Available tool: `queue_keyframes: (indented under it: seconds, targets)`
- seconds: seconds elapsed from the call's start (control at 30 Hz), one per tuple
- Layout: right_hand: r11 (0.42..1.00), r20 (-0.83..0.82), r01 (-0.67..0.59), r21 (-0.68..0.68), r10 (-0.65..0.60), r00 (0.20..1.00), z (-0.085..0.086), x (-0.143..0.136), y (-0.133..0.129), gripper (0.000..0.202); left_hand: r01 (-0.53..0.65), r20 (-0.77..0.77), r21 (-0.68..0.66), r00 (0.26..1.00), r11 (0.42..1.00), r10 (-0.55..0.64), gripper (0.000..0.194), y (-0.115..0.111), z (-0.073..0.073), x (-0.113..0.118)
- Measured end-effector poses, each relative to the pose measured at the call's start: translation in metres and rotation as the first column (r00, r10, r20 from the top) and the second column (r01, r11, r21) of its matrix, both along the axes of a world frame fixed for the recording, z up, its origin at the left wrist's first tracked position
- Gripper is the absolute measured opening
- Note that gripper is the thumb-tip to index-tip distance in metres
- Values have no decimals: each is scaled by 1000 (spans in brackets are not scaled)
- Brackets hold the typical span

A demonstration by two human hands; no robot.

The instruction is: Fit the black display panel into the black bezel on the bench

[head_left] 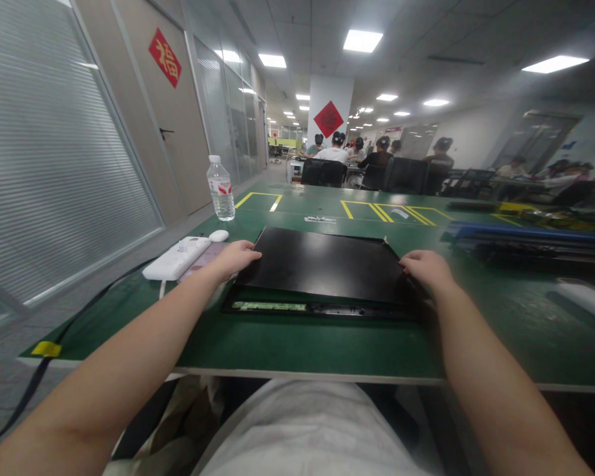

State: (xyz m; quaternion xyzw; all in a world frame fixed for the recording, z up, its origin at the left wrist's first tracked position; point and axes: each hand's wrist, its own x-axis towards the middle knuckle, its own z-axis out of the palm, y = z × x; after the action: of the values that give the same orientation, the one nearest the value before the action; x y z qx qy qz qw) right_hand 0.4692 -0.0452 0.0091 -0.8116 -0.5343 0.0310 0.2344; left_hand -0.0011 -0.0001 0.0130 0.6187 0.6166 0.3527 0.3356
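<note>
A glossy black screen panel [322,261] lies tilted over a dark frame [391,311] on the green table. Along the frame's near side, a strip of green circuit board [270,307] is exposed. My left hand [235,259] pinches the panel's left edge between thumb and fingers. At the opposite side, my right hand [429,269] has its fingers closed at the right edge. The panel's near edge stands apart from the frame below it. Most of the frame is hidden under the panel.
Left of the panel are a white power bank [176,259], a white mouse-like object [219,235] and a water bottle [221,192]. Blue-edged stacked panels [515,239] lie at right, near a white bar [588,299]. Several seated people are farther back.
</note>
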Motion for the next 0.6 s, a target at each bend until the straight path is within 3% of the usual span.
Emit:
queue_keyframes:
  seconds: [0.33,0.6]
  targets:
    - [1000,11,-3,4,3,1000,-1,0,-1,25,-14,93,-31,996,999,17,21,-7,8,6]
    - [999,43,-8,-31,10,999,6,-10,-6,25,6,293,-101,956,995,24,25,-9,10,7]
